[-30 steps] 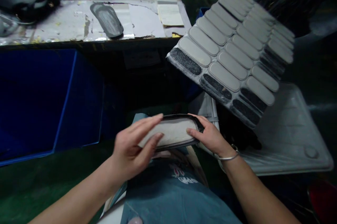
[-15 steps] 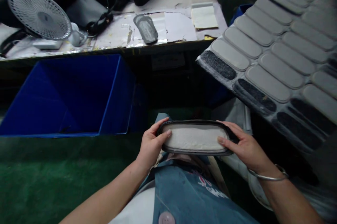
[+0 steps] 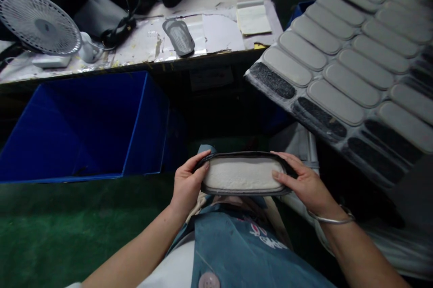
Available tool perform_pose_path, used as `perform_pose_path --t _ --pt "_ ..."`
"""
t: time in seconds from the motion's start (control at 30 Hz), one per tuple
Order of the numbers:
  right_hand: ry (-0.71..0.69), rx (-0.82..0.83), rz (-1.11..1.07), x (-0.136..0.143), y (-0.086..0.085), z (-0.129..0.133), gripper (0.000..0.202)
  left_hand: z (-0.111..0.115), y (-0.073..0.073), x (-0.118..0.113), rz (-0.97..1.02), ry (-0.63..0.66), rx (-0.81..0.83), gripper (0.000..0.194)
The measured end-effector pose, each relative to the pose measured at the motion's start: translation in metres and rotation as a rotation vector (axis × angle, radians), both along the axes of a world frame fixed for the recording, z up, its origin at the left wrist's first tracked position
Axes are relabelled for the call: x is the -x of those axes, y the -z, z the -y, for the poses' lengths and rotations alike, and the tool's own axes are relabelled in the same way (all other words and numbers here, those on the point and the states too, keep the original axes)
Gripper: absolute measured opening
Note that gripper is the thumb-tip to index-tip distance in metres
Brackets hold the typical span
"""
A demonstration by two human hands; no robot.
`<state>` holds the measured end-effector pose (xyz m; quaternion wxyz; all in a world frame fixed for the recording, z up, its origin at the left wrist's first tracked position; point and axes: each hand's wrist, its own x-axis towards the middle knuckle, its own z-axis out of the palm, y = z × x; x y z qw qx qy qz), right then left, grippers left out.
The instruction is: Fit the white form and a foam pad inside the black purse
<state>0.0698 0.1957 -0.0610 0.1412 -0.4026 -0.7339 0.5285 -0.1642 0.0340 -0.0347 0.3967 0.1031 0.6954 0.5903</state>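
Held level in front of my apron is an oval padded piece (image 3: 243,174), with a pale face toward me and a dark rim around it. My left hand (image 3: 188,182) grips its left end, thumb on the pale face and fingers behind the rim. At the other end my right hand (image 3: 304,184) holds it the same way, its thumb lying on the pale face. The fingers behind the piece are partly hidden. To the right, a slanted sheet (image 3: 287,106) bears rows of grey oval pads (image 3: 336,100), with dark fuzzy oval spots along its near edge.
A deep blue bin (image 3: 135,132) stands at the left below the workbench (image 3: 135,55). On the bench are a grey fan (image 3: 43,26), a small grey oval piece (image 3: 179,37), a notepad (image 3: 253,19) and cables. The green floor (image 3: 101,225) shows at lower left.
The surroundings have shifted slightly left in view, and the padded piece and both hands sit a little further left and higher. Both hands keep the same hold.
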Motion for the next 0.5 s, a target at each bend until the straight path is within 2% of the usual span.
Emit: perform_pose_path --t 0.1,0.23,0.4,0.5 --pt "-0.008 -0.005 -0.001 0.0 0.0 0.0 0.045 -0.001 0.0 0.004 -0.06 0.044 0.027 0.032" --pt "-0.009 0.008 -0.005 0.0 0.0 0.001 0.045 -0.001 -0.009 0.026 -0.179 0.256 0.098 0.034" --pt "-0.018 0.001 0.001 0.0 0.001 0.0 0.045 -0.009 -0.025 0.049 -0.657 0.606 0.123 0.021" --pt "-0.012 -0.016 -0.003 0.0 0.001 0.0 0.046 -0.014 -0.028 0.049 -0.967 0.669 0.115 0.02"
